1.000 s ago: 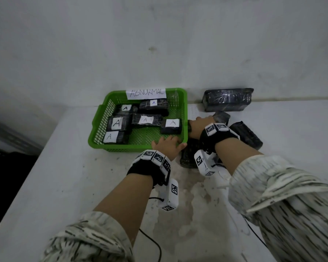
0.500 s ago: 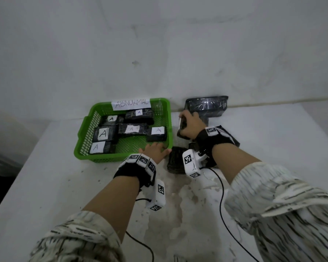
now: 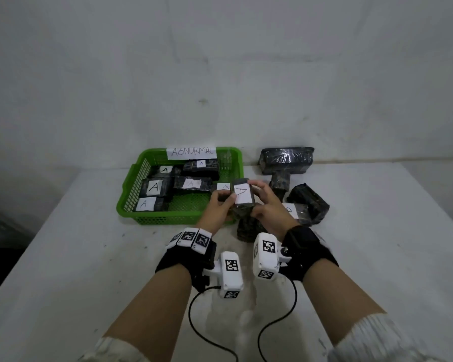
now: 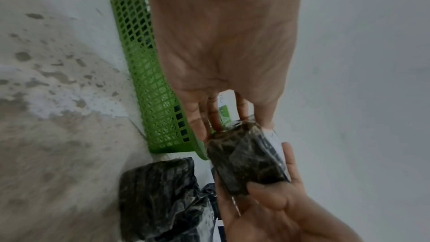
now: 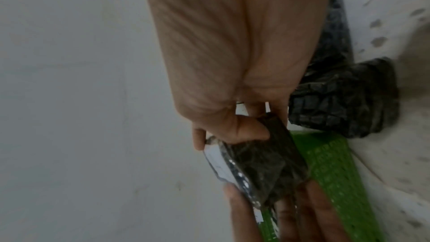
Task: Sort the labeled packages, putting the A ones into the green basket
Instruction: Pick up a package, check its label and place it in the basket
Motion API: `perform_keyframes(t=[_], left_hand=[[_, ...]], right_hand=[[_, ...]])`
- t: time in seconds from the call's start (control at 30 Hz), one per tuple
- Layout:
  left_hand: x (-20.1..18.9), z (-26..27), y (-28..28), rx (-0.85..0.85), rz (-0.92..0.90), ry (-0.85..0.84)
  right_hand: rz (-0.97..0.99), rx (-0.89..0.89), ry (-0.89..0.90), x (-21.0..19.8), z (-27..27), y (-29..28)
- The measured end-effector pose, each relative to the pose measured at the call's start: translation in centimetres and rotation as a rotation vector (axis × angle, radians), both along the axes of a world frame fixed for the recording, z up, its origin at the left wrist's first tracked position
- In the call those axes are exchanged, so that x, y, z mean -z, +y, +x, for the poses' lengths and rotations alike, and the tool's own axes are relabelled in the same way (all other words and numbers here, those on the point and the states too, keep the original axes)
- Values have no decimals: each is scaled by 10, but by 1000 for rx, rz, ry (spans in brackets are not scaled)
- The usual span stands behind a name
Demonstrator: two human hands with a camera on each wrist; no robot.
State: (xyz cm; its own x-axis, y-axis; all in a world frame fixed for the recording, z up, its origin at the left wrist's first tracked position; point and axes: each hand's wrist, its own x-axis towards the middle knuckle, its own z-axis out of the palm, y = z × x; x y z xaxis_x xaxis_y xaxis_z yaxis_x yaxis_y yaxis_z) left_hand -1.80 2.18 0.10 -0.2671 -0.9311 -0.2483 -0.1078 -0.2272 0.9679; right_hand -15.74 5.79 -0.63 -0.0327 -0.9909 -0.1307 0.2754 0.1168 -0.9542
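Both hands hold one small black wrapped package (image 3: 242,198) with a white label marked A, lifted above the table just right of the green basket (image 3: 131,194). My left hand (image 3: 220,205) grips its left end and my right hand (image 3: 268,205) grips its right end. The left wrist view shows the package (image 4: 246,159) pinched between both hands' fingers, and so does the right wrist view, where the package (image 5: 260,159) hangs over the basket's green mesh (image 5: 337,172). Inside the basket lie several black packages labelled A (image 3: 154,188).
Black wrapped packages lie on the white table right of the basket: a big one (image 3: 287,159) against the wall, smaller ones (image 3: 309,202) nearer, one (image 3: 246,227) under my hands. The basket carries an "ABNORMAL" sign (image 3: 191,152). The table's left edge (image 3: 24,254) drops off.
My right hand brought a package from near the wall toward me. My left hand left the basket's corner and joined it on the package; its A label now faces up.
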Motion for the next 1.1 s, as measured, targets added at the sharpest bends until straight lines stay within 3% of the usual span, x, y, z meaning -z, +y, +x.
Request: perform_keyframes(t=[0.17,0.3,0.4,0.7,1.1], left_hand=[[9,18,11,-48,28,76],[9,22,24,-83,123,215],[11,24,33,-42,172,249],[3,24,29,26,161,238],[-31,16,7,-14,89,288]], right_hand=[[98,-15,-226,-9,7,11],[241,60,-52,-6,17,14],[244,106,62,1,21,19],[253,21,109,-13,22,22],[91,89,242,-45,25,-6]])
